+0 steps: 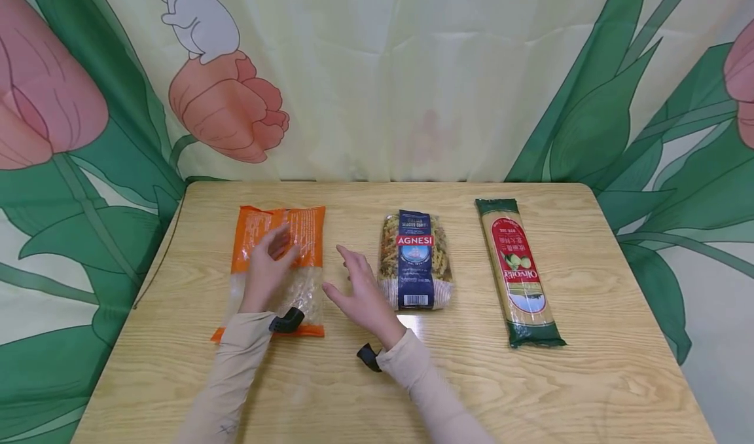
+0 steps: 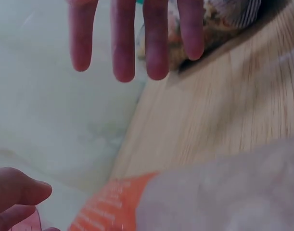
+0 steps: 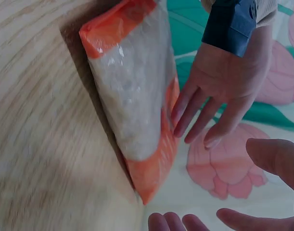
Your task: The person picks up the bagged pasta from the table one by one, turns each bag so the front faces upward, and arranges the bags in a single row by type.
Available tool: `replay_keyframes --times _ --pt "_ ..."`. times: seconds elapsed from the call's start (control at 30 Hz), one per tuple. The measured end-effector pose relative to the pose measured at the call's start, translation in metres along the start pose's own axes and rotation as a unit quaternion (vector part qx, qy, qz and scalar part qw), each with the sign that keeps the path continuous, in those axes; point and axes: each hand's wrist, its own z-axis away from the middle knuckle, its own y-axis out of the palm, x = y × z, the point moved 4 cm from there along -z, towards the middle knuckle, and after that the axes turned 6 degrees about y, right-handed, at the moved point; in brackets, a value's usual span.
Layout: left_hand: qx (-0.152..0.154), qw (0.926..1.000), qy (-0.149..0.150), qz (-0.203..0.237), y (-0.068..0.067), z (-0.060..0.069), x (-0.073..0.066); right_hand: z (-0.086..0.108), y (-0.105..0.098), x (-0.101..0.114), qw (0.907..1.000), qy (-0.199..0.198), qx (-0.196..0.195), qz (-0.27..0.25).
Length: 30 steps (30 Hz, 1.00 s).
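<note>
Orange-and-clear bag (image 1: pixel 309 234) lies flat at the table's left, its contents pale and lumpy. Above it hovers my left hand (image 1: pixel 268 274), palm turned inward and fingers relaxed. The right wrist view shows that hand (image 3: pixel 228 82) with fingers extended beside the bag (image 3: pixel 132 96); whether they touch it I cannot tell. My right hand (image 1: pixel 368 300) is held between this bag and the AGNESI pasta bag (image 1: pixel 415 260), thumb spread from the fingers, holding nothing. Its fingers (image 2: pixel 122 43) show at the top of the left wrist view.
A long green-ended Olivoilà spaghetti packet (image 1: pixel 518 270) lies on the right side of the wooden table (image 1: pixel 595 365). Behind the table hangs a curtain (image 1: pixel 377 103) printed with flowers. Each wrist carries a black strap-mounted piece.
</note>
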Motion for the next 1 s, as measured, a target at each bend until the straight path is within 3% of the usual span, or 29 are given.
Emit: replay_keyframes --times 0.6,0.8,1.0 --pt "-0.073 0.9948 -0.051 -0.05 -0.062 0.005 0.03 -0.011 0.04 0.0 0.9986 0.004 0.046 0.025" --pt "-0.078 0.9906 -0.087 -0.07 -0.076 0.005 0.038 -0.012 0.049 0.003 0.9973 0.009 0.05 0.053" --pt "-0.067 0.9876 -0.135 -0.043 -0.081 0.009 0.049 -0.013 0.053 0.004 0.9969 0.018 0.042 0.064"
